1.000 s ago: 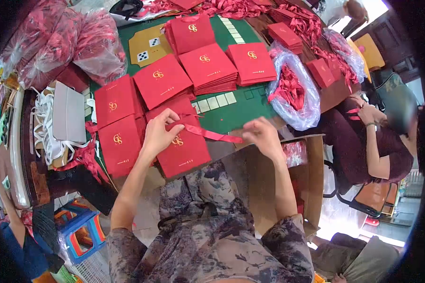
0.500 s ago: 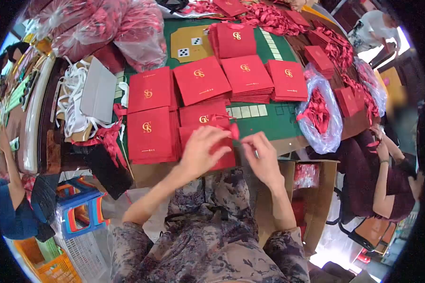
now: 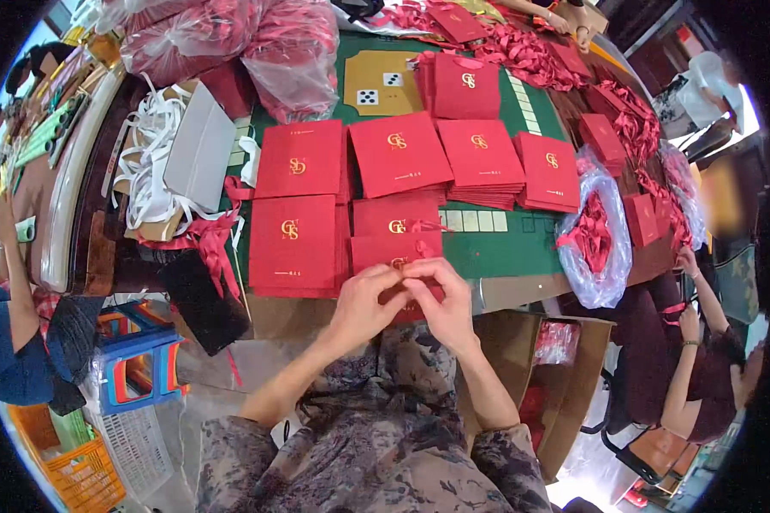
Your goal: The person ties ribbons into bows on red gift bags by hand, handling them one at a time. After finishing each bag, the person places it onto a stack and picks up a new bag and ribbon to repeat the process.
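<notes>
Left grip [image 3: 368, 301], right grip [image 3: 445, 306]: fingertips pinched close over front red bag [image 3: 368, 252], contents unclear; ribbon [image 3: 423, 248] best kept untwisted.

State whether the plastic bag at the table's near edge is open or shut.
Open: the plastic bag has its mouth spread around exposed red ribbons.

Bright, even daylight covers the green table [image 3: 535, 248], with only soft shadows, while the opening at upper right and the floor [image 3: 577, 489] at lower right glare white. The wide lens bends the edges into a black circular border; card lettering looks slightly soft, and a patch at right is blurred.
</notes>
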Available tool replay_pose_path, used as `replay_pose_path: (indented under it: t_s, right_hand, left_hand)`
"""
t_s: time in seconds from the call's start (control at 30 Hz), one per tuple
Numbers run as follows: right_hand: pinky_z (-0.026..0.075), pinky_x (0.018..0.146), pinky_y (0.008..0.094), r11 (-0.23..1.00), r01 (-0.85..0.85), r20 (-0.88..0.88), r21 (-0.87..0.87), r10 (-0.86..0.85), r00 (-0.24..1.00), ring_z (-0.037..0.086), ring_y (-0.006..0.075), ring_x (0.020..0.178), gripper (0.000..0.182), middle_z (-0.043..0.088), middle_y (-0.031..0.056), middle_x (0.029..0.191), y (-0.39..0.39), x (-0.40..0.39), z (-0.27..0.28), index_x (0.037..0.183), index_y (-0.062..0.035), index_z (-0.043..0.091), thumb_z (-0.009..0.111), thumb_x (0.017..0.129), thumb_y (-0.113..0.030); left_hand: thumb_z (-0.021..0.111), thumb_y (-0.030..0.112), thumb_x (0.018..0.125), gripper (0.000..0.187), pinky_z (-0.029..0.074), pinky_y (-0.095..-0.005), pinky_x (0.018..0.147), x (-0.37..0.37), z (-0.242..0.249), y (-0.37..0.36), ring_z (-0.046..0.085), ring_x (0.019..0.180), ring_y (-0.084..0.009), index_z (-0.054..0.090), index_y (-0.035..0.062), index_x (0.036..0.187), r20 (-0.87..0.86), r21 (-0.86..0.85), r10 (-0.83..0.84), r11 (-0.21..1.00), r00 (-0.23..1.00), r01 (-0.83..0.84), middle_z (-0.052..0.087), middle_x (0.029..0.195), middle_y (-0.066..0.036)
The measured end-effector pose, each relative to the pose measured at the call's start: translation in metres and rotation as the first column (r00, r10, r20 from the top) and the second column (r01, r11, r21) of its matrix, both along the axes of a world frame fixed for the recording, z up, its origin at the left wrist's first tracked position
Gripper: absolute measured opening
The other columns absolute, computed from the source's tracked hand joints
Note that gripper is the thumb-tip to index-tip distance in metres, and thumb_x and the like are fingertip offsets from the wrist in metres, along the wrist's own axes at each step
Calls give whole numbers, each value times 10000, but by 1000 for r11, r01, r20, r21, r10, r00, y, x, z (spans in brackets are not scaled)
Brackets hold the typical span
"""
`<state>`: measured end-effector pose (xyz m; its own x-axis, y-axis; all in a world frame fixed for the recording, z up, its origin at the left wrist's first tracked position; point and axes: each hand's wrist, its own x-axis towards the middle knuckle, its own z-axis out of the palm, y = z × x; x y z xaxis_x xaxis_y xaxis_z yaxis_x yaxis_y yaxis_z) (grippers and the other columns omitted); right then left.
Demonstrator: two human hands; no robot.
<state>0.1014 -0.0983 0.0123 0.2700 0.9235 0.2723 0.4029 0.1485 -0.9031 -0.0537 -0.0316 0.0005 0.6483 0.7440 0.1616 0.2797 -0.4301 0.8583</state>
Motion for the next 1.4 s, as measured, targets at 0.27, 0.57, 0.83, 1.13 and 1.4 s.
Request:
replay_pose_path:
  t_s: [0.27, 0.57, 0.83, 1.13, 1.4]
  right_hand:
    - [528, 758, 351, 996, 58, 130, -65, -49, 990, 680, 281, 859, 203, 676, 146, 961, 13, -7, -5, 1105, -24, 671, 663, 904, -3]
    - [529, 730, 343, 971, 192, 114, -140, -177, 978, 691, 262, 836, 129, 688, 130, 913, 21, -14, -28, 1027, -23, 678, 662, 901, -2]
    - [534, 733, 318, 979, 190, 158, -67, -178, 971, 695, 224, 816, 112, 707, 119, 900, 18, -21, -26, 964, -19, 699, 726, 858, -38]
    - [545, 690, 299, 962, 248, 134, -115, -232, 963, 700, 177, 738, 94, 719, 109, 828, 21, -22, -20, 902, -9, 697, 732, 822, -42]
    - [539, 647, 325, 943, 240, 197, -230, -196, 961, 691, 206, 666, 114, 701, 114, 738, 29, -17, -1, 835, -9, 683, 730, 778, -97]
  left_hand:
    - [804, 240, 754, 524, 409, -411, 885, -18, 5, 53, 541, 1048, -298, 657, 59, 1223, -314, 423, 200, 905, 928, -51, 612, 1158, -113]
    - [802, 77, 726, 376, 439, -419, 848, -11, 9, 52, 551, 996, -308, 642, 58, 1065, -265, 367, 104, 930, 959, 1, 583, 1058, -103]
    - [762, -16, 744, 320, 509, -415, 779, -12, 15, 59, 608, 936, -338, 593, 36, 1011, -162, -91, -8, 996, 987, -7, 535, 1045, -134]
    - [788, -31, 739, 332, 499, -266, 570, -10, 9, 59, 565, 816, -165, 599, 25, 1007, -135, -159, -16, 987, 991, -6, 500, 1028, -87]
    - [735, -51, 732, 298, 522, -411, 688, -2, 14, 44, 605, 858, -353, 591, 19, 984, -125, -105, 43, 993, 991, -57, 521, 1006, -154]
